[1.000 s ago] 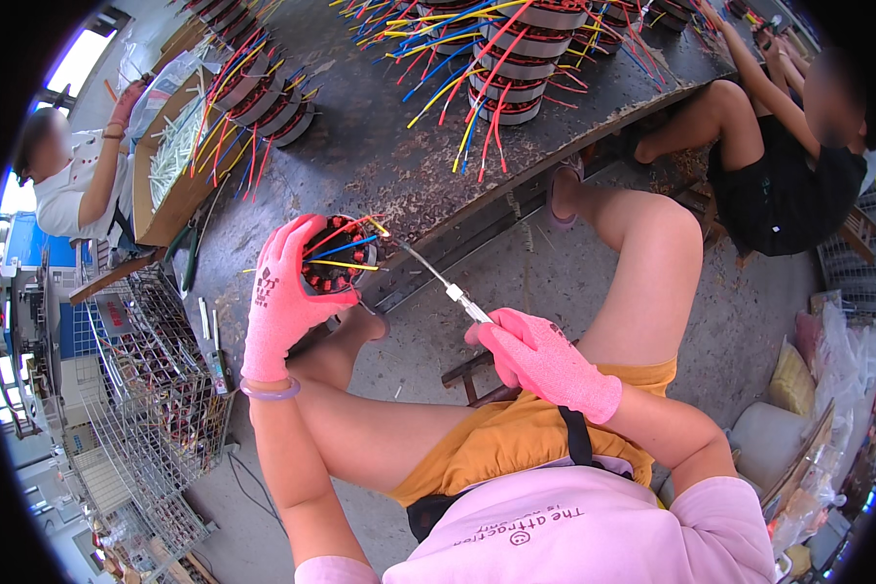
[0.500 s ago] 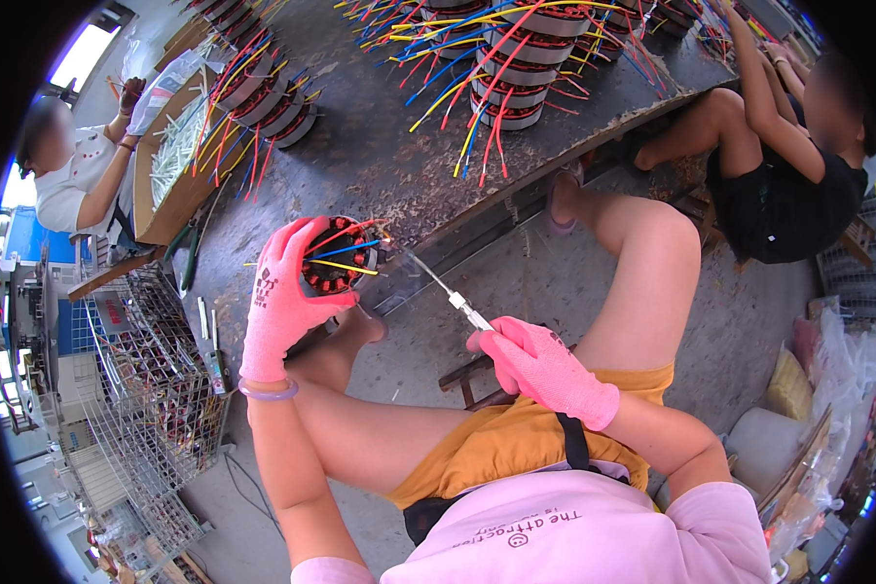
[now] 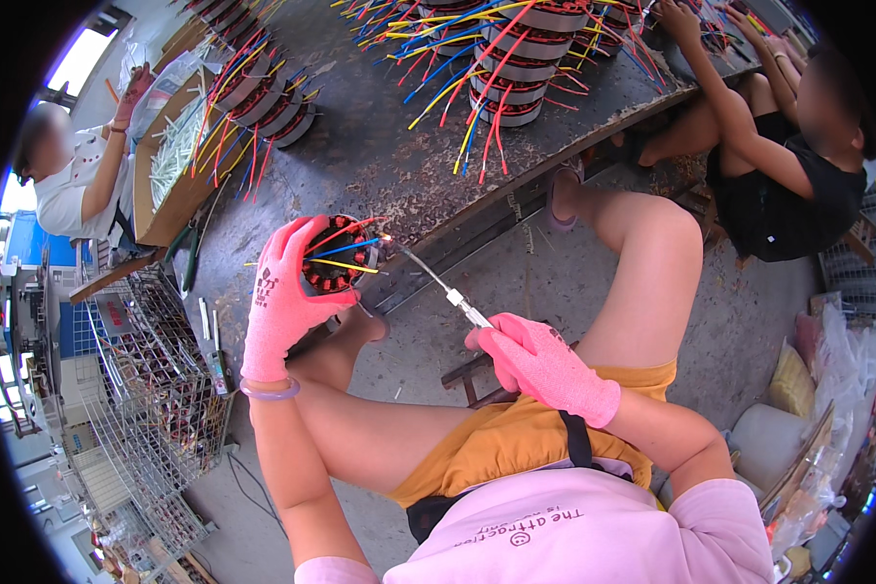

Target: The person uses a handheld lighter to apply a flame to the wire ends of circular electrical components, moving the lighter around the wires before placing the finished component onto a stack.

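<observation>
My left hand [image 3: 287,292], in a pink glove, grips a motor stator [image 3: 333,279] with red-and-black windings at the near edge of the workbench. Red, blue and yellow wires [image 3: 346,243] stick out of its face toward the right. My right hand [image 3: 540,360], also gloved in pink, is closed around a slim tool with a thin metal tube [image 3: 428,269] and a white collar. The tube points up and left at the wire ends. A small bright orange glow shows there, close to the tube's tip; whether the two touch I cannot tell.
Stacked stators [image 3: 516,73] with coloured wires stand on the dark workbench [image 3: 380,127], with another stack [image 3: 263,97] farther left. A cardboard box [image 3: 170,209] holds white sleeves. Wire baskets [image 3: 151,389] are at left. One person sits at right [image 3: 788,185], another at left [image 3: 78,185].
The tool's tip has shifted very slightly, and the glow at the wire ends looks brighter. The stator stays in place. Both other people have moved their arms.
</observation>
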Action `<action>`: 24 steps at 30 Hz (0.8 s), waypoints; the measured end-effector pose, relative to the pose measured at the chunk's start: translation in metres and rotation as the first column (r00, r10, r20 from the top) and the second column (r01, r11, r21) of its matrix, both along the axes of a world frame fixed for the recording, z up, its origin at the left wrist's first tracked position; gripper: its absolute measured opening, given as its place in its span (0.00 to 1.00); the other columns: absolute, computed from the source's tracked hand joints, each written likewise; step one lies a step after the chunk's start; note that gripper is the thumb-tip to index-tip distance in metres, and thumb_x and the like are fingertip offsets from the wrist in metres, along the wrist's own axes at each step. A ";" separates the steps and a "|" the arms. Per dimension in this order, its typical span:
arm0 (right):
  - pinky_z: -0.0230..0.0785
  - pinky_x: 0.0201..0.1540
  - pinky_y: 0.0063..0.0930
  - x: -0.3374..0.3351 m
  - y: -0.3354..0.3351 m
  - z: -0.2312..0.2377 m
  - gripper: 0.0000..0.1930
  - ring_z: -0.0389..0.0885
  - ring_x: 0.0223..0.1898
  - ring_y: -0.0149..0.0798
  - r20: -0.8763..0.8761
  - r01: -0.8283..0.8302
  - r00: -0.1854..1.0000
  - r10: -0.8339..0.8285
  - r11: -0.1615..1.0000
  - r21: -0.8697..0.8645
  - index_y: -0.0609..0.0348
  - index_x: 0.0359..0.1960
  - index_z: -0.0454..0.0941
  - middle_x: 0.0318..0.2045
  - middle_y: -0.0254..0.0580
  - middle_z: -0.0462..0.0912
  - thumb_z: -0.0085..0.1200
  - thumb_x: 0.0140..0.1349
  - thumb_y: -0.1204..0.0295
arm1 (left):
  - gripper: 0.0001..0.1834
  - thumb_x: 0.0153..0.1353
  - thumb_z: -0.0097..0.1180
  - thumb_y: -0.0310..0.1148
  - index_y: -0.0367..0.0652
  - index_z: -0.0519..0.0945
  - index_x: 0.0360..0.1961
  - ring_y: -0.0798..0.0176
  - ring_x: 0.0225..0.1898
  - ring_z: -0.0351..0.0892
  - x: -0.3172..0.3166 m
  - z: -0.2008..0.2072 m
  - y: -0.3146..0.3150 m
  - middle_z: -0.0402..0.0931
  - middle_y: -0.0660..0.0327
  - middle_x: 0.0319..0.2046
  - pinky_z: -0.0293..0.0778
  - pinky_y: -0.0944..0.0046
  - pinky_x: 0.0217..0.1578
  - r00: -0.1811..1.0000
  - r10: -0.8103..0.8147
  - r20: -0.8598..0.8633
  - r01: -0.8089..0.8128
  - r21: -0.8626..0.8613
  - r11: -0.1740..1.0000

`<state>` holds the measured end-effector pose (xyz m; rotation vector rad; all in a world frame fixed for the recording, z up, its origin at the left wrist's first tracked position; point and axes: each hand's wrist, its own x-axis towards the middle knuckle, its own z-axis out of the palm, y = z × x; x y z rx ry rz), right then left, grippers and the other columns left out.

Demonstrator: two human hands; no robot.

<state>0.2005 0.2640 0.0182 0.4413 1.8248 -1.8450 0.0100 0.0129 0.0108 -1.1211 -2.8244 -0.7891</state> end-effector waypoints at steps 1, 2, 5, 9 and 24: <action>0.70 0.31 0.27 0.000 0.000 0.000 0.14 0.69 0.20 0.30 0.013 -0.001 1.000 0.001 1.000 -0.001 0.64 0.43 0.76 0.22 0.39 0.68 0.42 0.71 0.66 | 0.47 0.31 0.77 0.34 0.44 0.73 0.60 0.43 0.58 0.71 0.000 0.000 0.000 0.72 0.51 0.57 0.68 0.49 0.60 1.000 0.000 -0.004 0.000 -0.002 1.000; 0.71 0.31 0.27 0.000 0.000 0.000 0.14 0.69 0.20 0.30 -0.013 -0.001 1.000 0.001 1.000 0.006 0.64 0.43 0.76 0.22 0.39 0.68 0.42 0.71 0.66 | 0.47 0.31 0.77 0.34 0.44 0.73 0.60 0.43 0.58 0.71 0.000 0.000 0.000 0.72 0.51 0.57 0.67 0.49 0.60 1.000 0.000 -0.006 0.000 -0.003 1.000; 0.72 0.32 0.27 0.002 0.000 -0.002 0.15 0.70 0.19 0.30 -0.109 -0.016 0.994 0.022 0.999 0.051 0.64 0.43 0.76 0.21 0.39 0.68 0.42 0.71 0.65 | 0.47 0.32 0.77 0.35 0.44 0.73 0.60 0.43 0.59 0.71 0.000 0.000 -0.001 0.72 0.51 0.57 0.67 0.49 0.60 1.000 0.000 -0.007 0.000 -0.002 1.000; 0.72 0.31 0.27 0.002 0.000 -0.004 0.15 0.70 0.19 0.29 -0.085 0.000 0.996 0.003 1.000 0.030 0.64 0.44 0.77 0.20 0.39 0.69 0.42 0.71 0.64 | 0.47 0.32 0.77 0.35 0.44 0.73 0.60 0.43 0.59 0.71 -0.001 -0.001 0.000 0.72 0.51 0.57 0.67 0.49 0.61 1.000 -0.003 0.002 0.003 0.008 1.000; 0.65 0.26 0.25 0.002 0.000 -0.004 0.16 0.69 0.19 0.26 0.028 0.083 0.996 -0.082 0.996 -0.045 0.64 0.43 0.76 0.17 0.34 0.70 0.45 0.72 0.62 | 0.47 0.31 0.76 0.34 0.42 0.74 0.60 0.43 0.58 0.70 0.000 0.002 0.001 0.73 0.51 0.57 0.67 0.49 0.60 0.997 -0.062 -0.050 0.061 -0.009 0.998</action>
